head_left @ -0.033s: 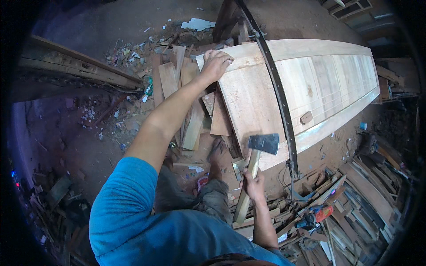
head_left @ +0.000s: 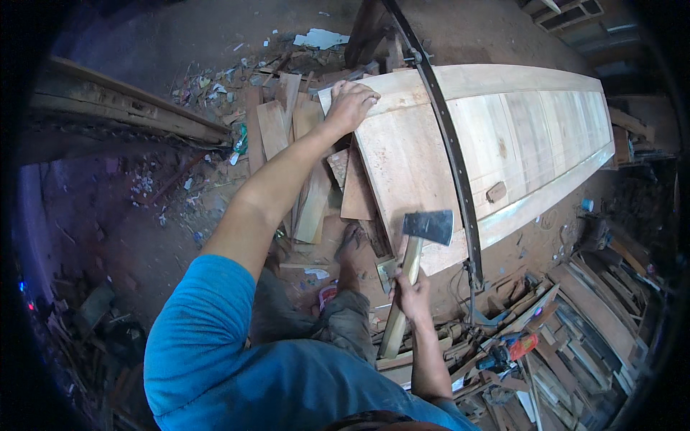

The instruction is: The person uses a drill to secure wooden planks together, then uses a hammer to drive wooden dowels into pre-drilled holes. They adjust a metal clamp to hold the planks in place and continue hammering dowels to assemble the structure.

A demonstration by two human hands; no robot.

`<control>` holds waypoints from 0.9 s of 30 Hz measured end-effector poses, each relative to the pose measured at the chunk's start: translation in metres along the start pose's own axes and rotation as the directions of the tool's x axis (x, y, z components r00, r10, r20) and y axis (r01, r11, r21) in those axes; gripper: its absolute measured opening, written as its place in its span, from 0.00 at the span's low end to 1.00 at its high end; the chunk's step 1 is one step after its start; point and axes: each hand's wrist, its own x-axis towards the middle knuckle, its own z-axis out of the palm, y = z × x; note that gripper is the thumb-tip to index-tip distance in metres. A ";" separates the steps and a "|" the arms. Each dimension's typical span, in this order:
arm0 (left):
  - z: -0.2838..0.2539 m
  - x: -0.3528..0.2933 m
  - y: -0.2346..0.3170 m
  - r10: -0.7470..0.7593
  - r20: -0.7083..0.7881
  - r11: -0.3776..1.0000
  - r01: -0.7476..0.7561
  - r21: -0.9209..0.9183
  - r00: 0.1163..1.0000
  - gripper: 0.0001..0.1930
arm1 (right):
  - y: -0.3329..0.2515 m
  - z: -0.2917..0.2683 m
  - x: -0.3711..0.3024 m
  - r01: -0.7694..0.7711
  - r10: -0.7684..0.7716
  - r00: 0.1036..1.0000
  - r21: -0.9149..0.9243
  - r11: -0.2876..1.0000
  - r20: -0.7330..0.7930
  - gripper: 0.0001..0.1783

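Observation:
My right hand is closed round the pale wooden handle of an axe. The dark head of the axe is up, over the near end of a large wooden door panel. At the far left corner of that panel, my left hand grips the edge with its fingers curled; their undersides are hidden. A long black bar clamp lies across the panel, with a screw end on the near side. On the panel, right of the clamp, rests a small brown wood block.
Loose boards lean and lie left of the panel, near my feet. A heap of wood offcuts covers the floor at the lower right, with a red and black tool on it. A long timber beam stands at the left.
The axe has shifted very slightly upward, with my right hand still round its handle. My left hand stays on the panel's corner.

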 end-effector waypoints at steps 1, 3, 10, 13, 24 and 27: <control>0.000 0.002 0.001 0.007 0.001 1.000 -0.007 0.004 1.000 0.12 | -0.014 0.004 0.010 0.023 -0.023 1.000 0.000 1.000 0.018 0.15; 0.002 0.000 -0.002 -0.012 0.017 0.999 0.011 0.030 1.000 0.12 | -0.049 0.017 0.023 0.121 -0.120 0.992 -0.018 0.992 0.044 0.16; -0.001 -0.002 0.006 -0.029 0.049 0.998 0.026 0.057 0.998 0.11 | -0.118 0.055 0.102 0.329 -0.306 0.944 -0.255 0.909 0.127 0.18; 0.004 -0.004 0.002 -0.022 0.027 0.998 0.021 0.058 0.999 0.11 | -0.156 0.076 0.117 0.383 -0.373 0.922 -0.413 0.826 0.109 0.22; 0.008 -0.003 0.000 0.038 -0.017 0.997 -0.036 0.069 0.999 0.11 | -0.150 0.071 0.217 0.441 -0.552 0.827 -0.728 0.525 0.102 0.27; 0.002 -0.006 -0.004 0.023 -0.013 0.998 -0.022 0.051 1.000 0.10 | -0.203 0.082 0.161 0.493 -0.592 0.804 -0.627 0.603 0.062 0.26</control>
